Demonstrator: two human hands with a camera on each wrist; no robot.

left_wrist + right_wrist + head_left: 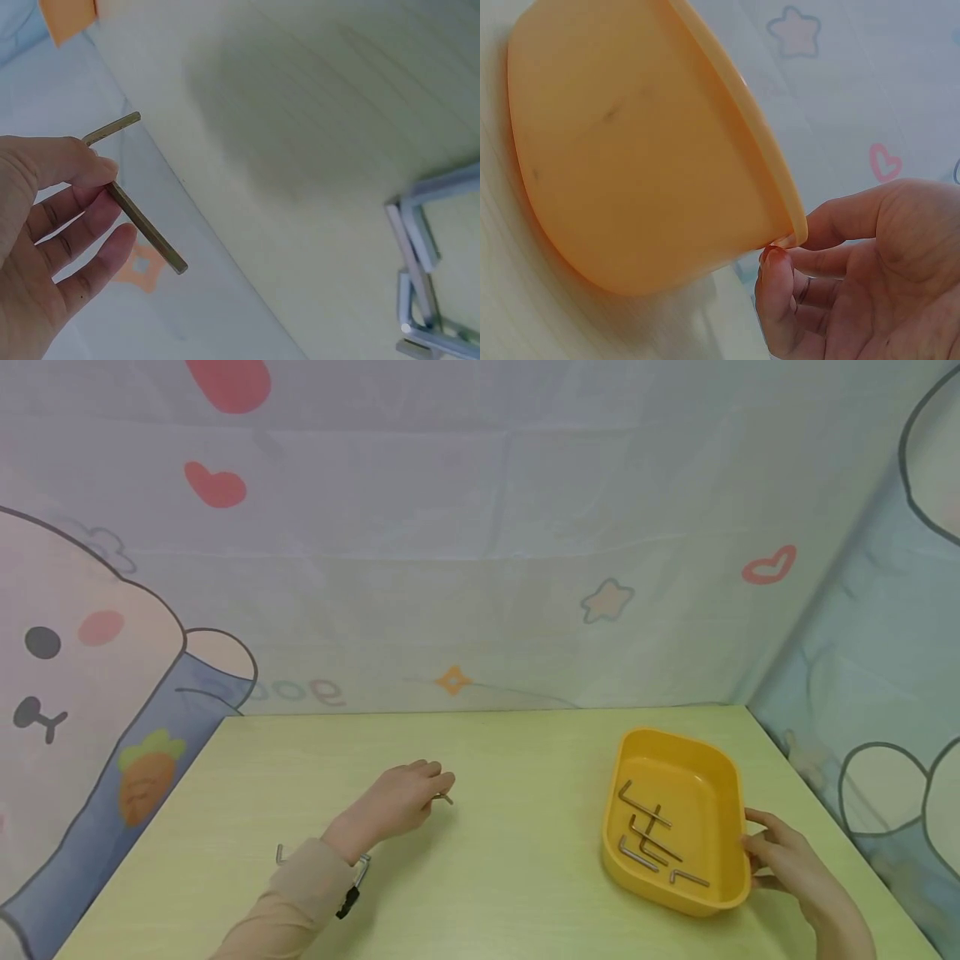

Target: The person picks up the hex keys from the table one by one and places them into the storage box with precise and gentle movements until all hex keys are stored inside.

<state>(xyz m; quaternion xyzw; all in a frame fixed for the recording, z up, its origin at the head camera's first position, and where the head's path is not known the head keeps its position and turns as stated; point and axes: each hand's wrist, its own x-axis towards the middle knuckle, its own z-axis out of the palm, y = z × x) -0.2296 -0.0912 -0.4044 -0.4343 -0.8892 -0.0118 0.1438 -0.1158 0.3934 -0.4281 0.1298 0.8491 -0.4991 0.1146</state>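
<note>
My left hand [401,795] pinches an L-shaped hex key [146,227] between thumb and fingers, above the middle of the table. In the left wrist view both arms of the brassy key stick out past the fingers. At the right, my right hand [783,852] grips the side rim of a yellow plastic bin [678,906], thumb and fingers at its edge in the right wrist view. Several hex keys [637,854] lie scattered inside the bin. More hex keys [442,187] rest on the table near my left wrist, partly hidden by the forearm in the head view.
The pale wooden table [525,827] ends at a printed cloth backdrop [480,527] behind and another cloth on the right side. A black-strapped item [348,902] shows beside the left sleeve.
</note>
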